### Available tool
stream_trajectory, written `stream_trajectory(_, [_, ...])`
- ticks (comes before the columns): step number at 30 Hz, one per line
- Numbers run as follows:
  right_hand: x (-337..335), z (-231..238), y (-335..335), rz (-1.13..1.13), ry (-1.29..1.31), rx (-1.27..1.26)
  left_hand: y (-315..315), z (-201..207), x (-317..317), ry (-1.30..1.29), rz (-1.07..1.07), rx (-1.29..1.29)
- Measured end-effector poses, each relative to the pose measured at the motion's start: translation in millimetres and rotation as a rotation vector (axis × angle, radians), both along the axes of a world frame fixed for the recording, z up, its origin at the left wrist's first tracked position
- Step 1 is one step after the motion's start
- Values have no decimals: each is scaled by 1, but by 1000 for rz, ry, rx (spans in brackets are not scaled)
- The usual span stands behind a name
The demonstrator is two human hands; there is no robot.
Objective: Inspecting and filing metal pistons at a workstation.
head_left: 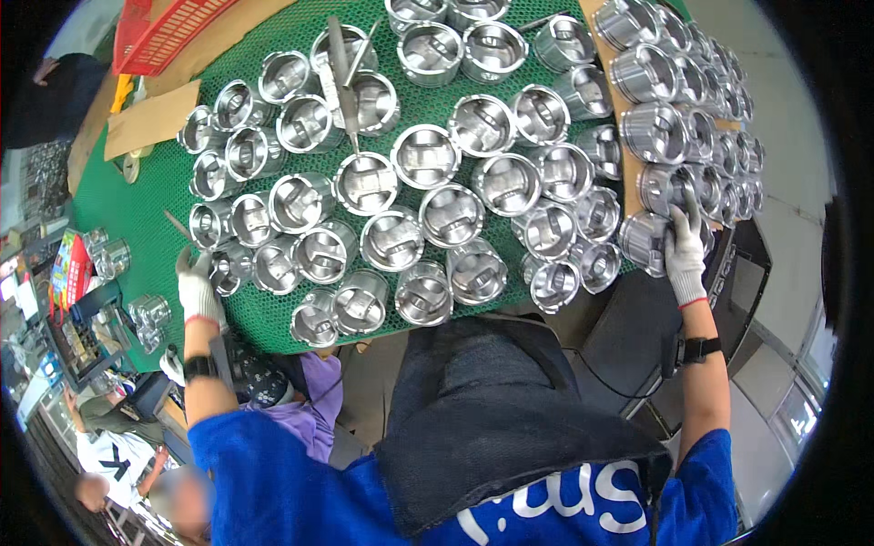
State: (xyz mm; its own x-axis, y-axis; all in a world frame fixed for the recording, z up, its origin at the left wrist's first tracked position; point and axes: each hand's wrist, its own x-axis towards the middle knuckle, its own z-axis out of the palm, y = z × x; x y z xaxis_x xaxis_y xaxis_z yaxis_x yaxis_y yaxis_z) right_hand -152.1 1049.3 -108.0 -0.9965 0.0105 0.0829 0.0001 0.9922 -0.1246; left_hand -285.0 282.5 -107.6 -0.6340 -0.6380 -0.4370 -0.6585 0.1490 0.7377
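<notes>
Head view: right hand (685, 253) touching a metal piston (642, 244), frame right; left hand (198, 289) beside another, mid-left; cannot tell either grip; pistons seem heavy, rigid, slick, best held around the sides

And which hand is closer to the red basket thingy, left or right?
Left. The left hand is below the red basket in the picture, at the left end of the pistons; the right hand is far across, over a piston on the right.
</notes>
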Motion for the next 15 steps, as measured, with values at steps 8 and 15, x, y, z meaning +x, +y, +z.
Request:
stream_trajectory(8, [0, 4, -5, -66, -54, 2, 90, 91, 187, -372, -554, 689])
stream_trajectory(15, [21, 83, -45, -190, 39, 3, 78, -12, 353, -827, -218, 804])
